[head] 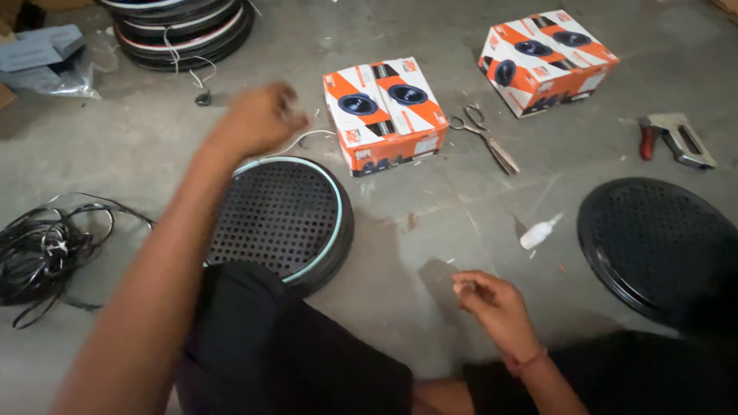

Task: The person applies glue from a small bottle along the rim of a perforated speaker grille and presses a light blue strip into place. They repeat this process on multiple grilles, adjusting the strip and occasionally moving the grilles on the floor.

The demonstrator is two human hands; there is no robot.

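A thin white wire [304, 138] is pinched in the curled fingers of the raised left hand [257, 119], just above the round black grille [280, 219]. The right hand [492, 303] is held low, fingertips pressed together, whether on anything cannot be told; a small white bottle [540, 231] lies near beyond them.

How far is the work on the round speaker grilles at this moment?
Done, it seems: a stack of finished grilles lies at the top. In hand: the left hand pulls a thin white wire above the grille with the pale rim; the right hand pinches something tiny. Left: two speaker boxes look unopened, and another black grille waits.
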